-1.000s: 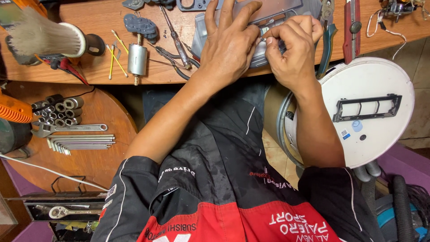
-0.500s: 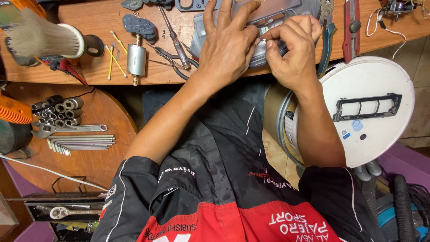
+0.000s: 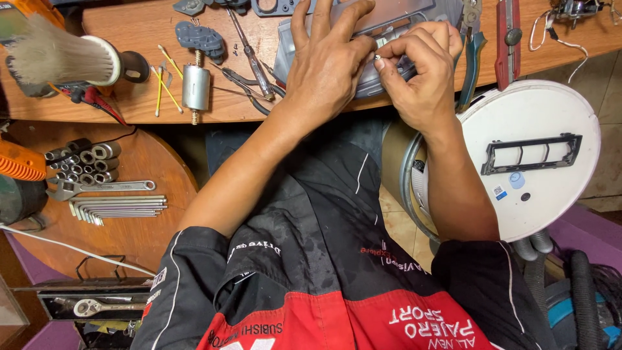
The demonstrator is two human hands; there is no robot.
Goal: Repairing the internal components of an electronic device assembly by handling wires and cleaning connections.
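Note:
A grey plastic housing (image 3: 389,19) lies on the wooden workbench (image 3: 129,104) at the top middle. My left hand (image 3: 327,61) rests flat on it with fingers spread, pressing it down. My right hand (image 3: 421,71) is beside it, thumb and forefinger pinched on a small metal part (image 3: 378,58) at the housing's front edge. Both hands hide much of the housing.
A small silver motor (image 3: 195,87), a screwdriver (image 3: 249,55), yellow sticks (image 3: 165,81) and a brush (image 3: 65,58) lie left of the hands. Pliers (image 3: 472,52) and a red tool (image 3: 508,39) lie right. A white round disc (image 3: 531,162) stands below right. Sockets, a wrench and hex keys (image 3: 116,207) sit on a lower round table.
My right hand's fingers shifted slightly at the housing's edge, pinching the small part. My left hand stayed pressed on the housing.

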